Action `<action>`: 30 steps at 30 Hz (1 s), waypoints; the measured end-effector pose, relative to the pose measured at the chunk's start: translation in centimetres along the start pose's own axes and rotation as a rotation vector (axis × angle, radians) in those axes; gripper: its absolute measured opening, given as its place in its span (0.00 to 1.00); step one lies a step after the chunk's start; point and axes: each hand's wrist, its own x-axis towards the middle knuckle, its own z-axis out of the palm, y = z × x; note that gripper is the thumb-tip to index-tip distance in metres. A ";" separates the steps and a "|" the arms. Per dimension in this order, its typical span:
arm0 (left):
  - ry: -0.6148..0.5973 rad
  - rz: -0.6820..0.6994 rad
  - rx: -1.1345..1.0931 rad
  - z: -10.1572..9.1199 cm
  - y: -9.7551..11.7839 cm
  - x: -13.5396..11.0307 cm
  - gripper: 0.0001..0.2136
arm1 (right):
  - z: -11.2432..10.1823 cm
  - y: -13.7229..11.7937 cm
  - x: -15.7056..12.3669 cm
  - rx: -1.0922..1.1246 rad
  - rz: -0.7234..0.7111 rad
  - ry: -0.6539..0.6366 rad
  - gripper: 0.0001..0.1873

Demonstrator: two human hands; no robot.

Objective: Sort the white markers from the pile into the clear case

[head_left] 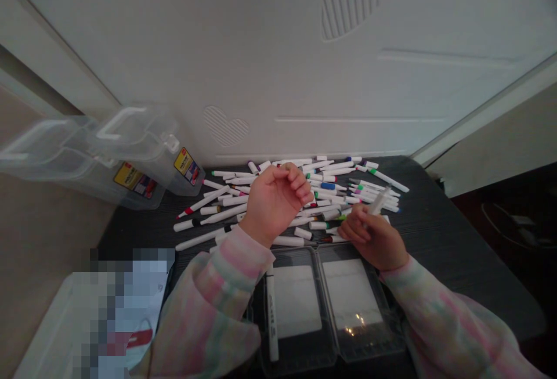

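Observation:
My right hand [373, 235] is closed round a white marker [380, 199], whose end sticks up past the fingers. It hovers over the right front part of the heap of loose white markers [230, 214]. Over the middle of that heap is my left hand [278, 200], palm turned inward and fingers loosely curled, with nothing visible in it. Below both hands an unfolded clear plastic case [328, 309] lies flat. One white marker [272, 315] rests lengthwise along the left side of this case. My hands and sleeves hide parts of the heap.
Two clear plastic boxes [143, 184] with yellow labels stand at the left back of the dark table [461, 263]. A partly pixelated screen or sheet [143, 315] lies at the front left. The white panel [270, 48] with raised patterns rises behind the table.

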 end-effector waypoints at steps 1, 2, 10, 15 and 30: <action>-0.009 0.001 -0.034 0.0 -0.2 0.1 0.07 | 0.0 0.0 0.0 -0.006 0.004 0.005 0.16; -0.013 -0.002 -0.059 0.0 -0.4 0.2 0.07 | 0.0 0.0 0.0 -0.009 0.008 0.010 0.16; 0.108 0.160 0.813 -0.5 -2.8 0.9 0.07 | 0.0 0.0 -0.1 -0.029 0.007 0.015 0.15; 0.010 0.348 1.468 -0.6 -4.4 0.7 0.10 | 0.0 0.0 0.0 -0.036 0.008 0.021 0.15; -0.077 0.387 1.790 -1.0 -4.6 0.4 0.09 | 0.0 0.0 0.0 -0.050 -0.009 0.007 0.14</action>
